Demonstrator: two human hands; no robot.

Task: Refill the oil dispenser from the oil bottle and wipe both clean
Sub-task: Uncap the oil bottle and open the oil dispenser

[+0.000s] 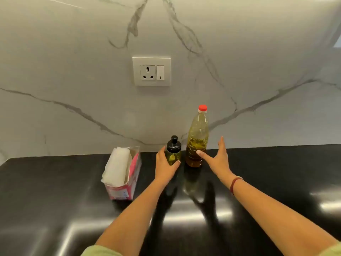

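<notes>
Oil dispenser [173, 153], a small glass one with a black top and a little yellow-green oil inside, stands upright on the black glossy table [55, 209], close to the marble wall [73, 52]. The left hand [165, 163] is on it: the fingers go round its left side and the thumb lies across the lower front, so the grip of this hand is closed round the oil dispenser. Just beside it on the right stands the oil bottle [197, 139], a tall clear plastic one, also upright, with a red cap [202, 108] on and amber oil filling about its lower half. The two vessels are near but apart. The right hand [217, 160] is at the right side of the oil bottle with straight, spread fingers pointing up and the thumb reaching in front of the lower part; its grip is open and holds nothing, and whether the thumb tip already touches the plastic I cannot tell from this angle. A dark red bracelet [235, 183] sits on the right wrist. To the left of the oil dispenser, a little apart, a pink tissue box [127, 182] stands open with white tissues showing at the top. On the wall above there is a white socket [151, 71] with a switch
</notes>
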